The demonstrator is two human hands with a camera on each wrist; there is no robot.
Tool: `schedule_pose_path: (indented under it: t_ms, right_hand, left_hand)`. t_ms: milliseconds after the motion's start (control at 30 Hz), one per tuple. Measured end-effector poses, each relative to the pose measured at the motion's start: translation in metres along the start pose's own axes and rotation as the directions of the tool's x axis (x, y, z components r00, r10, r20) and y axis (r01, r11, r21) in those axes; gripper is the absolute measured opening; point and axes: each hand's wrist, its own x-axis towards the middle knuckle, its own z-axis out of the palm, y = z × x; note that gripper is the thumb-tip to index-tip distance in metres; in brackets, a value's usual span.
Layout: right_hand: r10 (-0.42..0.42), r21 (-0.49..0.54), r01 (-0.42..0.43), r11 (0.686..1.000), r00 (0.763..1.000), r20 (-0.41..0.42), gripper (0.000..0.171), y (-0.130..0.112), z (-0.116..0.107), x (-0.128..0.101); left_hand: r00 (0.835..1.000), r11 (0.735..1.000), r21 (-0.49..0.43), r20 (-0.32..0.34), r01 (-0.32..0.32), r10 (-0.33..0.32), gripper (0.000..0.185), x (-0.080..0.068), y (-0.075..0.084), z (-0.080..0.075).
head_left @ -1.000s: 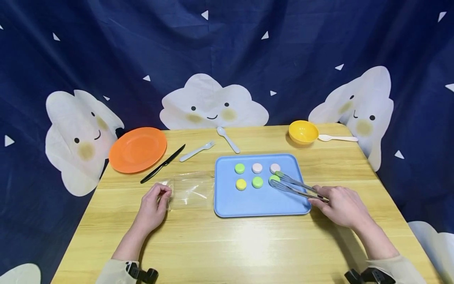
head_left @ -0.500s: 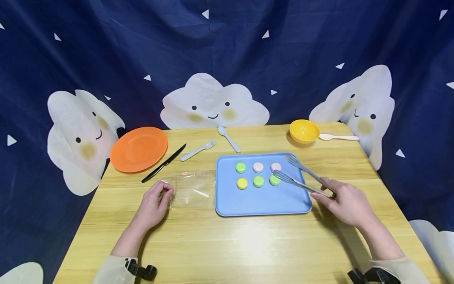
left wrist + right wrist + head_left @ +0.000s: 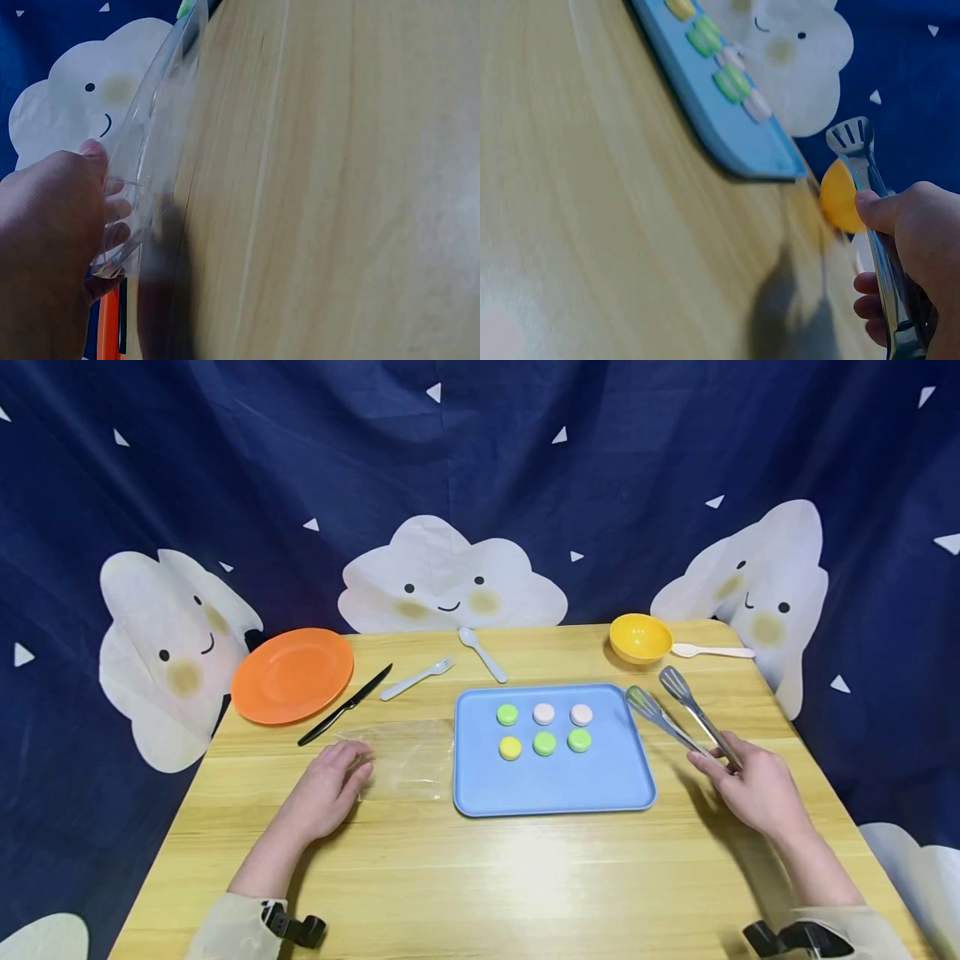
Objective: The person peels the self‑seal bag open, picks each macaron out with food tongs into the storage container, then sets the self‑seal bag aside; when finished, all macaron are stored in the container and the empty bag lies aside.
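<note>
A right hand (image 3: pixel 753 789) gripped light, stiff metal tongs (image 3: pixel 678 714) near their hinge, tips parted above the bench's right edge; the left hand (image 3: pixel 326 785) pressed a flimsy, slippery clear bag (image 3: pixel 405 758) beside the blue tray (image 3: pixel 555 785).

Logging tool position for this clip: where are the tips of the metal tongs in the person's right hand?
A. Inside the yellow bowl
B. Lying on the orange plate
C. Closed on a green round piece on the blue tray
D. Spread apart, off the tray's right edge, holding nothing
D: the metal tongs, held by the right hand, are spread and empty beside the blue rectangular tray, where all six round pieces sit.
</note>
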Motion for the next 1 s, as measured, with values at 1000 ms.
schedule_pose_path:
  t_ms: [1000]
  right_hand:
    - [0.1,-0.013,-0.1,0.995,0.995,0.011,0.069,0.03,0.025,-0.008]
  left_hand:
    - [0.972,0.989,0.138,0.216,0.058,-0.087,0.072,-0.015,-0.005,0.002]
